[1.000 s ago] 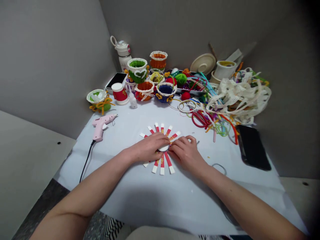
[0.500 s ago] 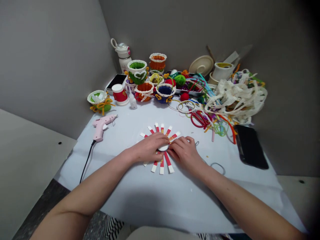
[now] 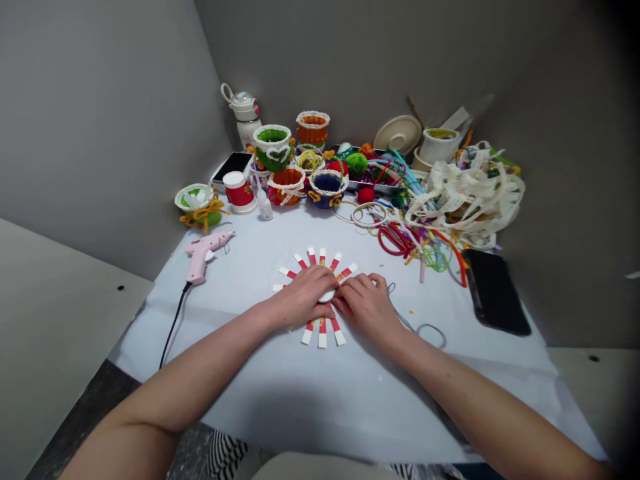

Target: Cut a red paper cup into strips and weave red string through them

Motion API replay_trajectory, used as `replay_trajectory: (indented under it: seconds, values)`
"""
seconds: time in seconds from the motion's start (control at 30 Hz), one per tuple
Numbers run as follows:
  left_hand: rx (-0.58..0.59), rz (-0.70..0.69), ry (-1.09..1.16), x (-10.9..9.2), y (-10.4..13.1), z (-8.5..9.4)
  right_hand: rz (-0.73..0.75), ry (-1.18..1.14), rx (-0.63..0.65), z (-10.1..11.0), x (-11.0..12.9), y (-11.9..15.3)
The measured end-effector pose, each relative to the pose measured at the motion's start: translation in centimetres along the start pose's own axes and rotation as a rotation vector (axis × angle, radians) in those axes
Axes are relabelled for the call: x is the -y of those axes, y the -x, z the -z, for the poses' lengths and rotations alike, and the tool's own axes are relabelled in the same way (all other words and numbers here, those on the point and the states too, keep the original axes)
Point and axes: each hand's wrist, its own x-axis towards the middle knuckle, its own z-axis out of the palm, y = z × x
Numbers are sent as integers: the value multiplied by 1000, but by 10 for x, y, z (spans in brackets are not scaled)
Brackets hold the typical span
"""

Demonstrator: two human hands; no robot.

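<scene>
A red-and-white paper cup [image 3: 327, 297], cut into strips that splay outward like rays, lies at the middle of the table. My left hand [image 3: 307, 293] rests over its left side, with fingers and thumb closed around the round white base. Pressed against the right side of that base is my right hand [image 3: 367, 308], its fingers bent together; what lies between its fingertips is hidden. A thin grey cord [image 3: 431, 325] loops on the table just right of my right hand.
A pink glue gun [image 3: 203, 257] lies left. Behind stand several decorated cups [image 3: 327, 187], an uncut red cup [image 3: 240, 192] and a glue bottle [image 3: 265, 205]. Red scissors [image 3: 395, 239], lace [image 3: 465, 193] and a black phone [image 3: 497, 291] are on the right.
Both hands stay at the cup's base with only slight finger movement. My left hand has shifted a little, and the whole view has moved slightly.
</scene>
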Motion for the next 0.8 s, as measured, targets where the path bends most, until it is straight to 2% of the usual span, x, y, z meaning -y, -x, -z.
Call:
replay_trajectory:
  seconds: [0.2, 0.33, 0.4, 0.67, 0.8]
  values:
    - [0, -31, 112, 8, 3, 10, -38, -80, 57, 1, -6, 2]
    - [-118, 66, 144, 10, 4, 24, -44, -153, 97, 6, -12, 3]
    - [-139, 108, 129, 10, 4, 27, -48, -172, 96, 7, -13, 3]
    - [-23, 78, 15, 4, 2, 21, -47, -187, 105, 6, -14, 4]
    - [-5, 105, -16, 1, 1, 15, -52, -168, 118, 6, -13, 2]
